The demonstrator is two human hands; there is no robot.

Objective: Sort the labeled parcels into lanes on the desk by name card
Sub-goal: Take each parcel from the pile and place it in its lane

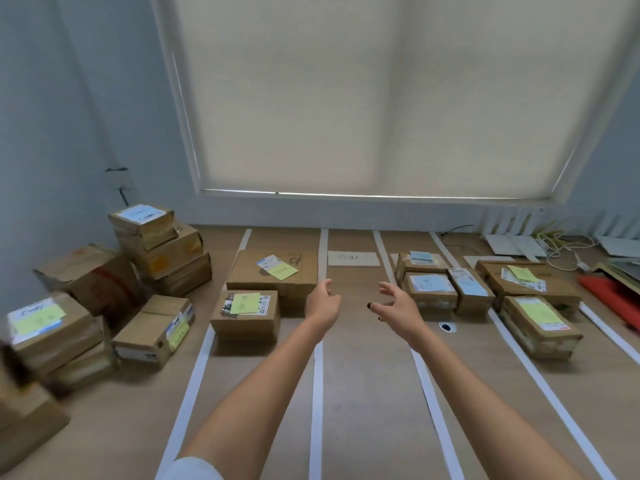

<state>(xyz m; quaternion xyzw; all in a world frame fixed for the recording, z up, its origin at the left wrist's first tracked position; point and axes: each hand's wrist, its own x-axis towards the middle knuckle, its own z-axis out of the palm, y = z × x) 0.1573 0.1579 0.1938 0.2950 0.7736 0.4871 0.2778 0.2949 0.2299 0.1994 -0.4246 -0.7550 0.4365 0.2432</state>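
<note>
White tape strips [316, 372] divide the wooden desk [367, 393] into lanes. Both my arms reach out over the second lane, where only a name card [353, 258] lies at the far end. My left hand [323, 304] and my right hand [394, 306] hover with relaxed, spread fingers and hold nothing. The first lane has a large parcel [273, 271] and a smaller parcel [246, 315] in front of it, both with yellow-green notes. The third lane holds three parcels [431, 292]. Two more parcels [540, 325] sit in the fourth lane.
A pile of cardboard parcels [152, 251] stands at the left of the desk, with more at the left edge [48, 327]. White devices and cables [540, 244] lie at the back right, a red item [609, 296] at the right edge. A small cable hole [447, 327] sits in the desk.
</note>
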